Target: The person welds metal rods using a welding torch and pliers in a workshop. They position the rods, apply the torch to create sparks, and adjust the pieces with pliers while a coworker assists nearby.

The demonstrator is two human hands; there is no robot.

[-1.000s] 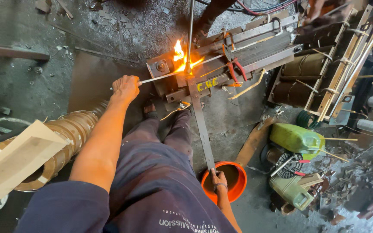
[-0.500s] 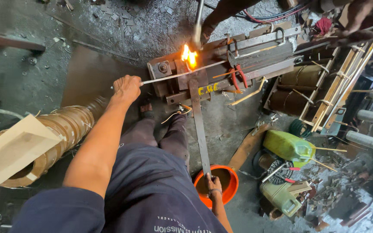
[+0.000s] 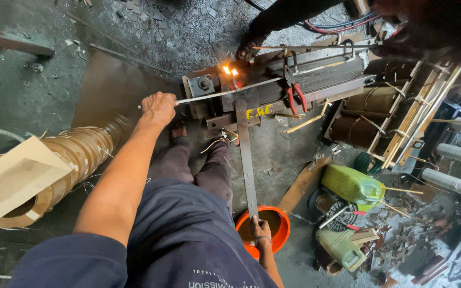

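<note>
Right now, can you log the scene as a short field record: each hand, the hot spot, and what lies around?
left hand: left hand closed in a grip on the end of a thin metal rod
right hand: right hand grips the near end of a long flat metal bar, over an orange bowl
hot spot: small flame where the rod meets the metal block assembly
on assembly: red-handled pliers
left side: coil of copper-coloured strip
right side: green jerrycan

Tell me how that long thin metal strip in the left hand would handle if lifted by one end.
The thin strip, gripped by the left hand, spans straight to the clamp, so probably springy, not floppy. It looks light. Its far end sits by flames, so likely hot.
</note>
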